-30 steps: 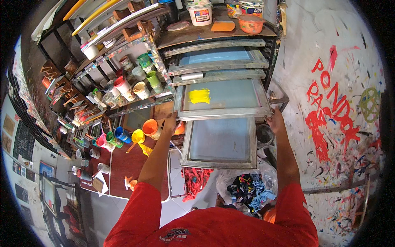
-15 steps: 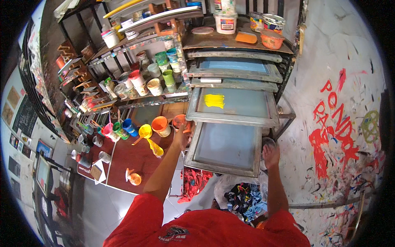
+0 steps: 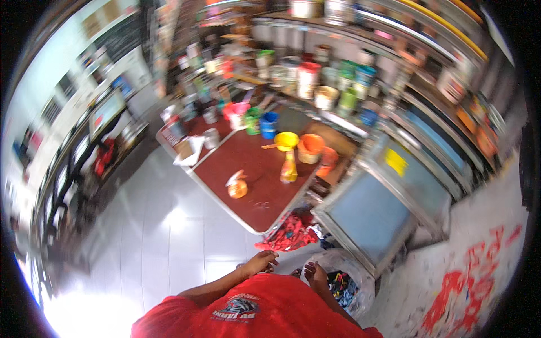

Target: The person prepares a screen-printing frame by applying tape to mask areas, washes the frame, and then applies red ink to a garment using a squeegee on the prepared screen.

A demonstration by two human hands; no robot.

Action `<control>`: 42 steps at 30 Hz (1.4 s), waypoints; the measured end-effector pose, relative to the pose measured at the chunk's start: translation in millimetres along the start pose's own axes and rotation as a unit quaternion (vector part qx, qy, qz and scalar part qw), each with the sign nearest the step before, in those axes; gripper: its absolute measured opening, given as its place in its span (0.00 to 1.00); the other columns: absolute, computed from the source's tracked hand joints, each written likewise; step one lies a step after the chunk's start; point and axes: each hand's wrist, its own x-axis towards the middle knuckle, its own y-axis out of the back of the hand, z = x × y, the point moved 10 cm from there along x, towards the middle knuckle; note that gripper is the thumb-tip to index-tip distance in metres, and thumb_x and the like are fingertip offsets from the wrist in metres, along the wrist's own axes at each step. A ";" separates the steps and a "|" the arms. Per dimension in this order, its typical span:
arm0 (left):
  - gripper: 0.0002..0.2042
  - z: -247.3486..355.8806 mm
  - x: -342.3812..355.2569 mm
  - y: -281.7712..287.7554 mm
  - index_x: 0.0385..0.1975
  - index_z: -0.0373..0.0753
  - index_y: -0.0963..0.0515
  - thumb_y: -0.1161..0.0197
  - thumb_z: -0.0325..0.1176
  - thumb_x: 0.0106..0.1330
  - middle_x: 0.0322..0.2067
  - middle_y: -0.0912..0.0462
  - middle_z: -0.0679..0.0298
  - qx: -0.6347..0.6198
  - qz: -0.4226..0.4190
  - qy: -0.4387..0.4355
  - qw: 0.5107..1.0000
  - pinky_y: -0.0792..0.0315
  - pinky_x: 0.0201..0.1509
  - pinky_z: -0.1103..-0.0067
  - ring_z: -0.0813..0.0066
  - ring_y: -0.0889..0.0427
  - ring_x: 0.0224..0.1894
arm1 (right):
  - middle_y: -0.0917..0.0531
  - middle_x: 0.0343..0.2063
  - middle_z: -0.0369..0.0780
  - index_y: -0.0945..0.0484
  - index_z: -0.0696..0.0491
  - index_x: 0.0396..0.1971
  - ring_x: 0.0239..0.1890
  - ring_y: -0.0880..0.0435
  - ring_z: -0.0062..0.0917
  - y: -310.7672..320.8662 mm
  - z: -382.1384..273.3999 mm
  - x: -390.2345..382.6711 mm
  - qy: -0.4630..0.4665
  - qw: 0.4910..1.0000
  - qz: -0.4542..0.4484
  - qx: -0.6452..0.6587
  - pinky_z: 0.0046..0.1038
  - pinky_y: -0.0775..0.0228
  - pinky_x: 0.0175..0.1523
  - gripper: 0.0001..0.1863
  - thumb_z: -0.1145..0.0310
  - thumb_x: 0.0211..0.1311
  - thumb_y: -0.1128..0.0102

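My left hand (image 3: pixel 261 262) hangs low in front of my red shirt, its fingers loosely apart and holding nothing. Close by on the right, my right hand (image 3: pixel 316 274) is also bare, with its fingers slightly curled but apart. Neither touches anything. Beyond my right hand, a framed silkscreen (image 3: pixel 363 211) sticks out of the rack. Above it sits another framed screen (image 3: pixel 420 179) with a yellow patch (image 3: pixel 396 161). Nearest my left hand is a red cloth heap (image 3: pixel 292 232). A clear plastic bag (image 3: pixel 363 296) of dark and coloured rags stands beside my right hand.
A red-brown table (image 3: pixel 253 203) is ahead, its corner toward me. It carries an orange pot (image 3: pixel 311 147), a yellow cup (image 3: pixel 286 141), a blue cup (image 3: pixel 269 124) and a small orange container (image 3: pixel 237 188). Paint tubs crowd the shelves behind. Another rack (image 3: pixel 79 146) stands left.
Both hands have come away from the sides of the lower screen and dropped near my body. My view has swung left, so the rack now appears tilted at the right.
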 end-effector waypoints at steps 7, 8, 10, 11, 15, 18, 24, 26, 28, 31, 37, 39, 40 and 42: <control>0.24 -36.3 -76.1 141.2 0.46 0.34 0.31 0.47 0.51 0.64 0.34 0.22 0.57 -0.054 0.174 -0.069 0.981 0.27 0.28 0.79 0.74 0.24 0.25 | 0.21 0.29 0.38 0.26 0.55 0.38 0.30 0.23 0.24 -94.8 1.4 -8.0 0.022 0.960 -0.103 -0.261 0.26 0.30 0.36 0.16 0.57 0.65 0.54; 0.24 -48.3 -83.3 161.9 0.46 0.34 0.30 0.47 0.51 0.64 0.34 0.21 0.57 -0.062 0.190 -0.073 0.977 0.27 0.28 0.79 0.74 0.24 0.25 | 0.21 0.28 0.38 0.26 0.56 0.38 0.30 0.23 0.24 -113.5 6.2 -7.3 0.035 0.945 -0.113 -0.304 0.26 0.31 0.36 0.16 0.58 0.65 0.54; 0.23 -59.0 -104.0 201.3 0.45 0.34 0.30 0.48 0.51 0.64 0.34 0.21 0.57 -0.070 0.214 -0.079 0.971 0.27 0.27 0.79 0.73 0.23 0.25 | 0.22 0.27 0.38 0.27 0.57 0.38 0.28 0.23 0.22 -154.2 31.5 -3.8 0.014 0.936 -0.139 -0.324 0.24 0.31 0.35 0.15 0.59 0.64 0.52; 0.23 -65.0 -116.4 222.0 0.45 0.34 0.30 0.48 0.51 0.64 0.34 0.21 0.57 -0.071 0.228 -0.079 0.968 0.27 0.27 0.79 0.73 0.23 0.25 | 0.22 0.27 0.38 0.27 0.57 0.38 0.28 0.24 0.22 -174.5 48.0 -4.5 0.008 0.927 -0.148 -0.344 0.23 0.31 0.34 0.15 0.59 0.64 0.52; 0.23 -90.2 -169.5 315.0 0.44 0.34 0.30 0.47 0.50 0.64 0.33 0.21 0.57 -0.059 0.288 -0.082 0.952 0.27 0.26 0.78 0.73 0.22 0.25 | 0.21 0.30 0.38 0.27 0.59 0.40 0.28 0.22 0.19 -286.7 127.3 -5.7 0.046 0.850 -0.286 -0.440 0.18 0.31 0.33 0.13 0.64 0.64 0.49; 0.21 -114.0 -217.4 388.3 0.43 0.33 0.29 0.47 0.47 0.64 0.31 0.22 0.58 -0.091 0.368 -0.091 0.921 0.27 0.26 0.78 0.74 0.23 0.25 | 0.20 0.32 0.39 0.28 0.60 0.42 0.29 0.21 0.19 -370.8 187.2 -8.7 0.081 0.759 -0.364 -0.533 0.18 0.29 0.34 0.13 0.67 0.64 0.49; 0.20 -138.2 -304.1 477.2 0.45 0.32 0.30 0.47 0.45 0.65 0.31 0.22 0.59 -0.145 0.476 -0.107 0.861 0.27 0.27 0.79 0.75 0.23 0.26 | 0.19 0.30 0.40 0.26 0.61 0.38 0.30 0.20 0.20 -494.0 245.2 -7.0 0.146 0.649 -0.437 -0.605 0.19 0.28 0.34 0.10 0.70 0.61 0.45; 0.21 -155.7 -315.7 496.4 0.43 0.30 0.30 0.47 0.46 0.65 0.29 0.22 0.59 -0.168 0.506 -0.106 0.840 0.28 0.26 0.79 0.75 0.23 0.25 | 0.19 0.28 0.39 0.25 0.61 0.35 0.29 0.20 0.19 -525.6 245.6 -8.2 0.209 0.609 -0.446 -0.621 0.19 0.29 0.33 0.09 0.71 0.59 0.44; 0.20 -177.9 -307.8 511.9 0.42 0.31 0.29 0.47 0.46 0.64 0.28 0.21 0.60 -0.174 0.522 -0.086 0.831 0.28 0.26 0.79 0.75 0.23 0.24 | 0.19 0.24 0.38 0.23 0.60 0.30 0.26 0.21 0.19 -547.3 242.0 4.0 0.199 0.619 -0.409 -0.640 0.20 0.29 0.32 0.08 0.70 0.58 0.43; 0.20 -177.3 -302.5 525.7 0.40 0.32 0.26 0.44 0.46 0.62 0.29 0.20 0.56 -0.130 0.533 -0.041 0.835 0.26 0.30 0.76 0.71 0.21 0.27 | 0.19 0.19 0.40 0.22 0.59 0.24 0.24 0.21 0.21 -584.9 248.8 29.0 0.191 0.620 -0.364 -0.669 0.24 0.30 0.31 0.11 0.66 0.58 0.43; 0.20 -69.4 -322.1 637.2 0.41 0.31 0.26 0.41 0.44 0.60 0.34 0.21 0.50 0.057 0.600 -0.090 0.793 0.26 0.41 0.70 0.58 0.20 0.37 | 0.21 0.17 0.38 0.24 0.56 0.18 0.21 0.23 0.20 -692.4 293.5 113.1 0.101 0.696 -0.343 -0.623 0.22 0.31 0.28 0.19 0.58 0.63 0.48; 0.19 2.5 -354.9 678.1 0.41 0.31 0.26 0.42 0.43 0.60 0.37 0.22 0.49 0.075 0.614 -0.115 0.777 0.27 0.43 0.70 0.57 0.21 0.40 | 0.22 0.17 0.38 0.24 0.56 0.18 0.21 0.23 0.21 -748.9 308.8 110.5 0.069 0.699 -0.356 -0.617 0.22 0.31 0.29 0.19 0.58 0.63 0.48; 0.17 51.4 -374.6 695.8 0.41 0.32 0.26 0.42 0.41 0.61 0.39 0.22 0.50 0.087 0.619 -0.138 0.768 0.28 0.44 0.71 0.58 0.21 0.41 | 0.22 0.17 0.38 0.24 0.56 0.19 0.22 0.23 0.21 -777.5 311.1 112.3 0.069 0.690 -0.378 -0.614 0.22 0.31 0.29 0.18 0.59 0.63 0.47; 0.13 154.0 -415.1 720.2 0.41 0.34 0.27 0.41 0.34 0.60 0.40 0.23 0.55 0.132 0.621 -0.219 0.741 0.30 0.46 0.73 0.63 0.23 0.43 | 0.22 0.17 0.37 0.24 0.56 0.20 0.22 0.23 0.20 -838.7 319.4 124.9 0.077 0.679 -0.417 -0.600 0.22 0.32 0.29 0.17 0.59 0.62 0.46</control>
